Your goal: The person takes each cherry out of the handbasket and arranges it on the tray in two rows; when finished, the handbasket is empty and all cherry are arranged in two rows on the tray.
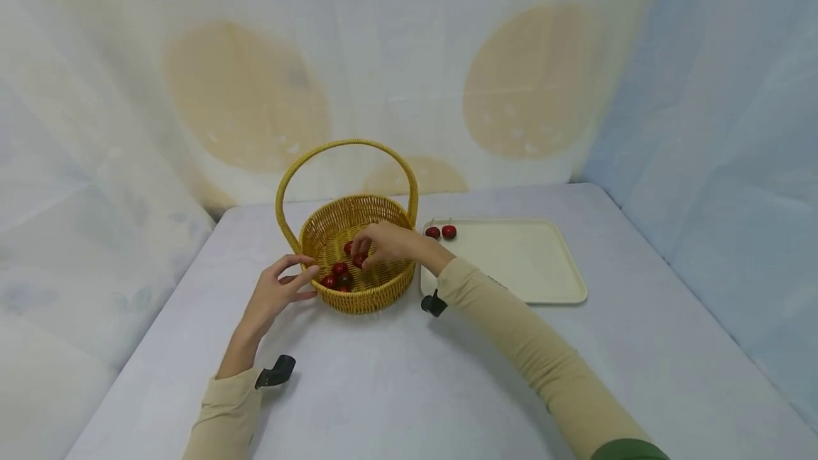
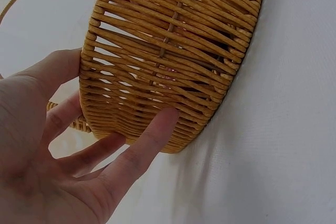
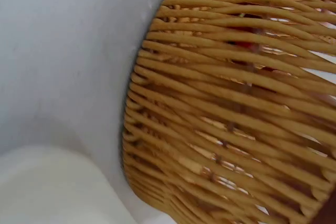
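The green-and-beige right sleeve leads to the right hand, its grip pinching a cherry inside the handled wicker basket, near other cherries. The left hand, fingers apart, touches the basket's side. Two stemmed cherries lie on the cream tray.

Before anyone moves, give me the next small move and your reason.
I'd probably settle the left hand more firmly against the basket. Its fingers are spread at the outer wall, while the right hand reaches inside with its fingertips at a cherry; a nudge there could shift the basket and set the other cherries rolling.
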The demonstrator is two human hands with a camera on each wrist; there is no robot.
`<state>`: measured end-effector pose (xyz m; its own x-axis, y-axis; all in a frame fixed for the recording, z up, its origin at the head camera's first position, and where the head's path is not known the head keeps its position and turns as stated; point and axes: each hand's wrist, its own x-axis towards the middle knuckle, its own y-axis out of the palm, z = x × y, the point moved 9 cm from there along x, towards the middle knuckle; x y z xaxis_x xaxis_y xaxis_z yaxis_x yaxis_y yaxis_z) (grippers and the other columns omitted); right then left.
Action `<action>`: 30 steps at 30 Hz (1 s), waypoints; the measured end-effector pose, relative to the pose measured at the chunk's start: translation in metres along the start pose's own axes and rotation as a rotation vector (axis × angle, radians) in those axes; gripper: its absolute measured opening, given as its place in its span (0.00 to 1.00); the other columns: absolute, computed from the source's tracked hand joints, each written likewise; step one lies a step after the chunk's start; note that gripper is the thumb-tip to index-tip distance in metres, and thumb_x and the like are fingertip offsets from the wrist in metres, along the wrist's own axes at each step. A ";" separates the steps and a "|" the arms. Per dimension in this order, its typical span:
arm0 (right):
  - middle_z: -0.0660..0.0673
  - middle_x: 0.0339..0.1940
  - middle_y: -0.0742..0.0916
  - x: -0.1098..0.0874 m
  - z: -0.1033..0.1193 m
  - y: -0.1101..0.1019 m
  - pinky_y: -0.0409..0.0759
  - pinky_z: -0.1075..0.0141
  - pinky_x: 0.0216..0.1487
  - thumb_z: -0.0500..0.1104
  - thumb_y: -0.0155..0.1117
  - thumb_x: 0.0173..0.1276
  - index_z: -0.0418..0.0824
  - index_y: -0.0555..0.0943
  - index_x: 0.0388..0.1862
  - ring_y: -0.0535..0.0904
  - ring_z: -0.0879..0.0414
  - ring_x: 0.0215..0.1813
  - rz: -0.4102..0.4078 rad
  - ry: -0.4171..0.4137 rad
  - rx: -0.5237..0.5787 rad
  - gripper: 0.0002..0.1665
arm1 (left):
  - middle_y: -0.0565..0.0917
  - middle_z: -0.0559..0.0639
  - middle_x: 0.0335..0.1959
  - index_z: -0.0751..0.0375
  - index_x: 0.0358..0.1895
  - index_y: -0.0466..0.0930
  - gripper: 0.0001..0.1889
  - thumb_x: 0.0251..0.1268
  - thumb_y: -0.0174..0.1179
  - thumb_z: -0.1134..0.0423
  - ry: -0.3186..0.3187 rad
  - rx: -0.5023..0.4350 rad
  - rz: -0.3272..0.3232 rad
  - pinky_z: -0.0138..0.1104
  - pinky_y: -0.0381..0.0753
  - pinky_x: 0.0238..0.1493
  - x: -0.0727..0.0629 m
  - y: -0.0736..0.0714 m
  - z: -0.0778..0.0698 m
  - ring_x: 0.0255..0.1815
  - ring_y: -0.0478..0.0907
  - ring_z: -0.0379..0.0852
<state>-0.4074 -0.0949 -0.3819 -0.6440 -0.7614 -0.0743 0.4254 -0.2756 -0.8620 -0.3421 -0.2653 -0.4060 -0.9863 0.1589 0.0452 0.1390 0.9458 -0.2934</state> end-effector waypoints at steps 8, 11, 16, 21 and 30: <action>0.46 0.49 0.87 -0.013 0.005 -0.024 0.83 0.68 0.46 0.43 0.68 0.67 0.43 0.81 0.54 0.82 0.54 0.47 -0.041 -0.043 -0.035 0.17 | 0.68 0.63 0.67 0.67 0.63 0.70 0.26 0.69 0.61 0.55 0.017 0.005 0.003 0.56 0.84 0.53 0.007 -0.004 0.001 0.64 0.74 0.65; 0.46 0.48 0.87 -0.020 0.006 -0.033 0.83 0.68 0.45 0.43 0.68 0.67 0.43 0.81 0.54 0.83 0.53 0.47 -0.062 -0.072 -0.039 0.17 | 0.68 0.63 0.67 0.69 0.63 0.69 0.26 0.70 0.61 0.57 0.006 -0.001 0.007 0.58 0.83 0.54 0.004 -0.003 -0.007 0.65 0.72 0.67; 0.47 0.47 0.87 -0.029 0.003 -0.044 0.83 0.67 0.46 0.44 0.68 0.67 0.45 0.81 0.52 0.83 0.54 0.45 -0.085 -0.073 -0.042 0.15 | 0.68 0.62 0.67 0.69 0.64 0.69 0.25 0.70 0.60 0.57 0.000 0.010 0.006 0.57 0.83 0.54 0.005 -0.004 -0.007 0.65 0.73 0.66; 0.47 0.47 0.87 -0.041 -0.002 -0.052 0.83 0.65 0.47 0.45 0.68 0.67 0.44 0.81 0.53 0.83 0.54 0.43 -0.104 -0.059 -0.038 0.17 | 0.68 0.62 0.66 0.68 0.63 0.70 0.26 0.69 0.61 0.56 0.002 0.003 0.009 0.57 0.83 0.54 0.006 -0.003 -0.006 0.65 0.73 0.66; 0.47 0.48 0.87 -0.070 -0.009 -0.070 0.84 0.66 0.43 0.44 0.69 0.66 0.45 0.81 0.54 0.83 0.53 0.41 -0.150 -0.039 0.000 0.17 | 0.69 0.62 0.65 0.68 0.62 0.70 0.26 0.69 0.61 0.56 0.008 0.006 0.005 0.56 0.83 0.54 0.001 -0.002 -0.011 0.63 0.74 0.65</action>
<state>-0.3977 -0.0165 -0.3210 -0.6748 -0.7342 0.0749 0.3262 -0.3877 -0.8621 -0.3424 -0.2640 -0.3944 -0.9848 0.1660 0.0514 0.1433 0.9432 -0.2996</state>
